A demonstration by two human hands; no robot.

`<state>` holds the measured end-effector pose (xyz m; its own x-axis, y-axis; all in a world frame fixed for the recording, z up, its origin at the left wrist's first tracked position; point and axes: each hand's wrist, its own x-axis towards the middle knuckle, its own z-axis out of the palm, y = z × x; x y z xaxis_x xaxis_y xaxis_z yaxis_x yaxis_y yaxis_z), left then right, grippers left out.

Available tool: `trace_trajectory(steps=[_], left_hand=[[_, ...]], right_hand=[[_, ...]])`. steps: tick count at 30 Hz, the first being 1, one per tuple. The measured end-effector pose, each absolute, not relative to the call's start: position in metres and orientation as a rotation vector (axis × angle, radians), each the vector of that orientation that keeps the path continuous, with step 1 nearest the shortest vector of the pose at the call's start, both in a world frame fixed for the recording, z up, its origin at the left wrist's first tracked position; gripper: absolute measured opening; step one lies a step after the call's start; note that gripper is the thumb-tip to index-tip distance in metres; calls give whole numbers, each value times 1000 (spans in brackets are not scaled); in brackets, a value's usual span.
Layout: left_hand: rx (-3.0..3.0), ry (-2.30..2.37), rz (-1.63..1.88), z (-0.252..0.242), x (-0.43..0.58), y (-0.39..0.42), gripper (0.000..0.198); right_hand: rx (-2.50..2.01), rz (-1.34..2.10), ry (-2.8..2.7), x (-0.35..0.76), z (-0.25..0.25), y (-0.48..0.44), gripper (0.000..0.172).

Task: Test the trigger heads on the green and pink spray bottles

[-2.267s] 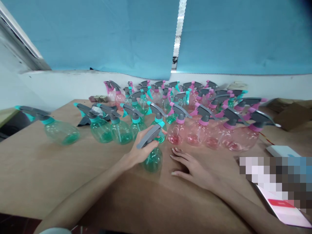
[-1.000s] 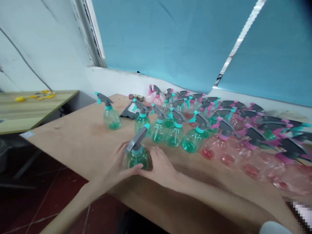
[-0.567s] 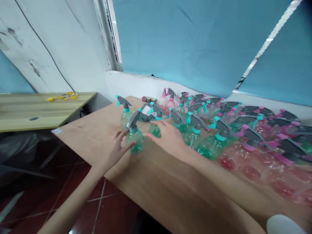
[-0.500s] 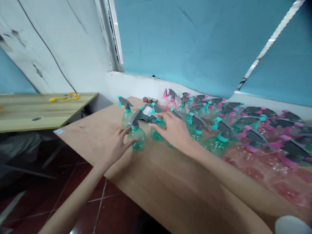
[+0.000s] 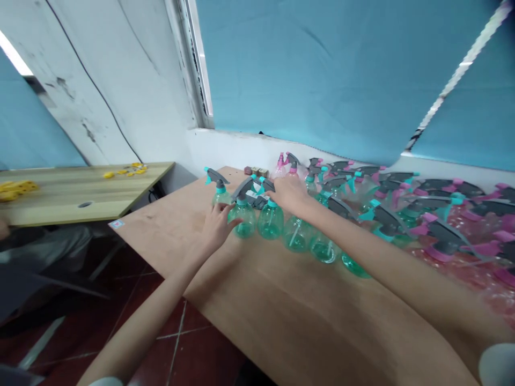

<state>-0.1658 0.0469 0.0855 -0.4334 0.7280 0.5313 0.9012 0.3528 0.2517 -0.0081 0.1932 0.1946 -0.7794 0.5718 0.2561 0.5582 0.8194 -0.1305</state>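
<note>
Head view: broad tabletop strip (image 5: 289, 300) separates green bottles (image 5: 270, 222) from near edge (image 5: 219, 325).

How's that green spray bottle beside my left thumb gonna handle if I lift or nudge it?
The green spray bottle is probably light for its size, as its see-through body looks like thin plastic. Its smooth, shiny sides could be a bit slippery. Pushed high up, it might tip, since its grey spray head juts out above the rounded body.

dim, cool light, white glare at the upper-left gap (image 5: 15, 55), soft shadows across the wooden table (image 5: 289, 300), slight blur
</note>
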Motion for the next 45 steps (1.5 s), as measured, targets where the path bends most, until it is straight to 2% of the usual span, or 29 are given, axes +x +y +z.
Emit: trace_trajectory(steps=[7,14,23,29,34,40,45], left_hand=[[-1457,-2309,-619,92,-169,58,47],[-1450,-2322,-638,92,-172,60,48],[-1431,-2288,-842,84,-172,57,51],[-1471,-2230,-1069,93,-123,31,43],[-1786,-2235,-1092,91,-59,17,63],[-1901,-2226,-1103,86,-18,17,45],[-2059,-2321,-1088,99,6,15,43]], right_hand=[[-885,73,-2774,-10,198,192,30],[-798,118,-2791,-1,200,189,29],[-770,195,-2742,9,194,177,25],[-749,267,-2695,24,195,164,24],[-726,319,-2689,48,198,147,35],[-738,475,-2689,105,197,137,56],[-575,1077,-2563,176,169,150,65]])
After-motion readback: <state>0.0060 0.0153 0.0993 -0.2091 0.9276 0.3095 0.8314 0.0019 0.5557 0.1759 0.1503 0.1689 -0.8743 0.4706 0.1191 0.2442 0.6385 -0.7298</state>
